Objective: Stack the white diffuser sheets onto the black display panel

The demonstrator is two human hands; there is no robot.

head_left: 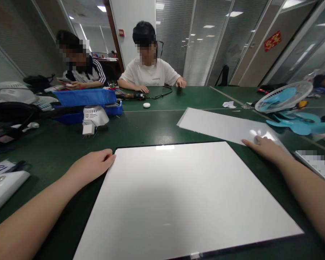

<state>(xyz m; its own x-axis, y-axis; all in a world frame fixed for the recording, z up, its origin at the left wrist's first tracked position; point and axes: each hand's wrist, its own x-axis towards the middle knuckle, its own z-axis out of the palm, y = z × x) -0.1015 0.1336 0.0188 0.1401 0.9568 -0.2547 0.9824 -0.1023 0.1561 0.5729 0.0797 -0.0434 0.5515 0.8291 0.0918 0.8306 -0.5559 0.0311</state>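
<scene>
A large white board with a thin dark edge lies flat on the green table right in front of me. My left hand rests at the board's upper left corner, fingers curled with the thumb touching the edge. My right hand lies flat with fingers stretched out on a second white sheet just beyond the board's upper right corner. Neither hand holds anything.
Two people sit across the table; one has hands near a dark tool with a cable. Blue bins and a white fan motor part stand at the left. Blue fan blades and a white fan grille lie at the right.
</scene>
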